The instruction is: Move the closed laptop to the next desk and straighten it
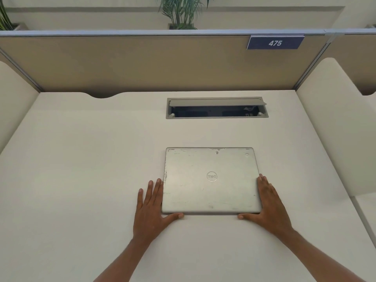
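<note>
A closed silver laptop (211, 180), scuffed and with a round logo on its lid, lies flat on the white desk (81, 159), its edges square to the desk's front. My left hand (151, 206) lies flat on the desk against the laptop's left side, thumb along the near edge. My right hand (268, 202) mirrors it on the right side, thumb at the near right corner. Both hands have fingers spread and touch the laptop's edges without lifting it.
An open cable hatch (216, 108) is set in the desk behind the laptop. A tan partition (142, 62) with a blue "475" sign (275, 42) closes the back. White side dividers (333, 123) flank the desk. Potted plants (181, 12) stand beyond.
</note>
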Motion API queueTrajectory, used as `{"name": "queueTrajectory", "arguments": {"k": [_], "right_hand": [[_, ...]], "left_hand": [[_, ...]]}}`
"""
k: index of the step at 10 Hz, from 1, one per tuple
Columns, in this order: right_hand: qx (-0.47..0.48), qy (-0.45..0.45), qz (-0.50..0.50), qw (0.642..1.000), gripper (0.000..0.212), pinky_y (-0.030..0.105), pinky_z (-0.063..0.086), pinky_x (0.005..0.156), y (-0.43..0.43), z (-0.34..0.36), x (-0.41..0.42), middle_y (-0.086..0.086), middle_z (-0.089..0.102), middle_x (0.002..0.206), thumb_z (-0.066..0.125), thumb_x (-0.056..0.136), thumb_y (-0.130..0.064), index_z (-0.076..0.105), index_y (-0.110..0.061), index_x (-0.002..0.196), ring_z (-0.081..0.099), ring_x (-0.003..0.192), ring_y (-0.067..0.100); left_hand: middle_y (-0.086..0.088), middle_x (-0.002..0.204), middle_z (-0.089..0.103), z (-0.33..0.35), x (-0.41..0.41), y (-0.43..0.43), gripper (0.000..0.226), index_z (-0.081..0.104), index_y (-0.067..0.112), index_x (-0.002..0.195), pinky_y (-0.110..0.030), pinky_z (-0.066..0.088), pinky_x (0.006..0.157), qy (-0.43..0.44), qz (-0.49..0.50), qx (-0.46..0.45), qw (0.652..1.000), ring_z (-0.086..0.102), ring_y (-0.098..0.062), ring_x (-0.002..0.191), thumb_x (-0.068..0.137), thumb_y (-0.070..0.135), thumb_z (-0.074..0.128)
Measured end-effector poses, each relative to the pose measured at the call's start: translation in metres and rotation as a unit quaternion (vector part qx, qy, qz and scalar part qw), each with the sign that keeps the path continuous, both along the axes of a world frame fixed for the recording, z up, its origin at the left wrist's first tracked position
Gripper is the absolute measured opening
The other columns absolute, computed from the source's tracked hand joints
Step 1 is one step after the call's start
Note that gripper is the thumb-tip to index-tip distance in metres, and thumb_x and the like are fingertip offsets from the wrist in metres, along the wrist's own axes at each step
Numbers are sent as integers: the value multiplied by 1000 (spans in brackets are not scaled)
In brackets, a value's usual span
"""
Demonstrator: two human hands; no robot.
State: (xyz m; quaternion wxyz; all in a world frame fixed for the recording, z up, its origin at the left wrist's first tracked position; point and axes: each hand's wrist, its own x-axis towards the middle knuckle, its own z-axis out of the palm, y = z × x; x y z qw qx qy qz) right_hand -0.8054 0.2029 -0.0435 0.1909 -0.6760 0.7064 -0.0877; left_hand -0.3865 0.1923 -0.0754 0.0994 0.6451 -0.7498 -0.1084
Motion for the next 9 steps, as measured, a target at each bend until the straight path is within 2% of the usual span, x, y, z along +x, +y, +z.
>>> {"name": "queueTrajectory", "arguments": {"k": [2, 4, 6, 7, 8, 9], "right_hand": [[3, 4, 10, 1000, 158, 42, 15, 134, -2, -3, -2, 1, 5, 181, 66, 56, -100, 4, -12, 171, 3, 167, 15], [15, 1, 6, 1000, 159, 34, 6, 134, -2, -4, -4, -1, 2, 181, 66, 56, -101, 0, -14, 172, -2, 167, 10], [5, 12, 15, 1000, 157, 41, 12, 134, -1, -4, -4, 2, 4, 180, 65, 58, -100, 3, -10, 171, 0, 167, 14], [17, 25, 25, 999, 157, 43, 11, 134, -3, 0, -6, 3, -1, 180, 63, 60, -101, 1, -9, 171, -6, 167, 14], [57, 2, 46, 997, 161, 45, 2, 135, -7, 13, -3, 1, -24, 177, 62, 57, -103, -13, -15, 169, -24, 163, 12], [68, 22, 76, 995, 159, 46, -6, 134, -26, 27, 3, 0, -34, 173, 58, 58, -104, -19, -19, 168, -32, 161, 16]], "left_hand": [[10, 183, 20, -6, 3, -1, 136, 22, 18, 175, -53, 13, 138, 10, 5, 3, 1000, 13, -16, 172, 74, 104, 51], [13, 183, 19, -8, 3, -2, 137, 25, 19, 175, -52, 12, 139, 10, 7, 5, 1000, 11, -14, 173, 71, 105, 53], [6, 182, 26, -5, 0, -1, 137, 29, 15, 173, -55, 18, 138, -3, 7, 21, 1000, 17, -18, 172, 73, 105, 50], [4, 183, 21, -3, -1, -1, 138, 25, 12, 174, -53, 10, 140, -14, 3, 31, 999, 15, -20, 172, 74, 105, 45], [8, 183, 15, 9, -3, -1, 125, 22, 15, 175, -48, 3, 140, 6, 24, 44, 999, 10, -17, 173, 85, 102, 23], [2, 177, 39, 28, -11, -15, 117, 38, 14, 170, -48, 24, 135, 99, 80, 46, 991, 32, -19, 167, 89, 96, 16]]}}
